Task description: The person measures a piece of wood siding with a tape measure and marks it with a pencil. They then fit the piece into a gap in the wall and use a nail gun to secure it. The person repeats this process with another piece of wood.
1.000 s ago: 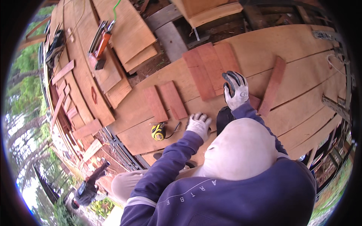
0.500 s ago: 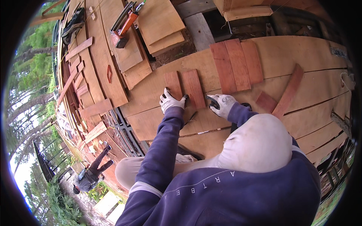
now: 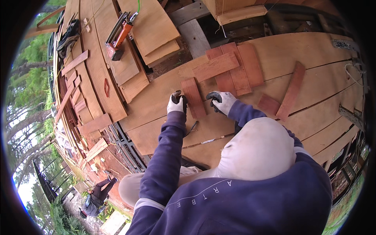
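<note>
A short reddish wooden board (image 3: 192, 98) lies flat on the plywood between my hands. My left hand (image 3: 176, 103), in a white glove with dark fingers, is at its left edge. Its fingers are curled but apart, and I cannot tell whether they touch the board. My right hand (image 3: 222, 102), gloved alike, hovers off the right edge with bent fingers and nothing in them. Beyond, another short board (image 3: 216, 66) rests at a slant across several reddish boards (image 3: 250, 64) laid side by side.
An orange nail gun (image 3: 119, 39) with a green hose lies on plywood at the far left. To the right are a long reddish strip (image 3: 291, 92) and a small offcut (image 3: 269, 103). Dark gaps open between the plywood sheets (image 3: 313, 47). Another person (image 3: 96, 197) is at the lower left.
One of the two short boards between my hands now lies slanted over the side-by-side boards. My left hand has come to the remaining board's left edge. The view has shifted slightly.
</note>
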A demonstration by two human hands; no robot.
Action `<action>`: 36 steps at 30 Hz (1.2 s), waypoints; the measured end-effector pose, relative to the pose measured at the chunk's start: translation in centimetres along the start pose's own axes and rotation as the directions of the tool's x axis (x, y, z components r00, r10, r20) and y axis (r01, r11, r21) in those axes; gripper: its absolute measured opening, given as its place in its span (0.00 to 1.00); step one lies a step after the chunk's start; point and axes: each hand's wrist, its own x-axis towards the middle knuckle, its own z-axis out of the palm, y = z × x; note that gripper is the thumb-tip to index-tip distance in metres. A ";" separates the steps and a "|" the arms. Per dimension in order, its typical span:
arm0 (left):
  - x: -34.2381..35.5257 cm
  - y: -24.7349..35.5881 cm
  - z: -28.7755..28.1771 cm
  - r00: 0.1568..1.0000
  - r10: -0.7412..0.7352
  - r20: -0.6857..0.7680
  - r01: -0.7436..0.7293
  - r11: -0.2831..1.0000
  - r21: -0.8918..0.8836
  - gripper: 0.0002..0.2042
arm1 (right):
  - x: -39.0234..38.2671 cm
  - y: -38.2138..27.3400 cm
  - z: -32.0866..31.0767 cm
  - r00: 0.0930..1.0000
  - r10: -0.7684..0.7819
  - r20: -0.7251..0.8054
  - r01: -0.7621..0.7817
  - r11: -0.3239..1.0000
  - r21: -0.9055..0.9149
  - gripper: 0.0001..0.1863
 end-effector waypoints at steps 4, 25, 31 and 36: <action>-5.4 4.3 4.1 0.934 0.305 -0.184 -0.059 0.642 0.764 0.39 | -0.4 -2.3 -4.2 0.947 -0.243 -0.210 0.120 0.874 -0.471 0.25; -0.1 -2.9 -1.1 0.998 0.015 0.067 0.011 0.928 -0.373 0.22 | 7.1 -3.4 -6.0 0.935 -0.182 -0.303 0.093 0.954 -0.283 0.17; -2.8 4.5 1.7 0.842 0.438 -0.316 -0.262 0.843 0.470 0.25 | 1.0 1.1 -8.2 0.688 -0.169 -0.706 -0.374 0.751 -0.544 0.34; -6.0 7.3 7.7 0.837 0.466 0.287 -0.538 0.600 0.592 0.25 | -0.3 2.4 -11.4 0.701 0.182 -0.690 -0.626 0.620 -0.473 0.46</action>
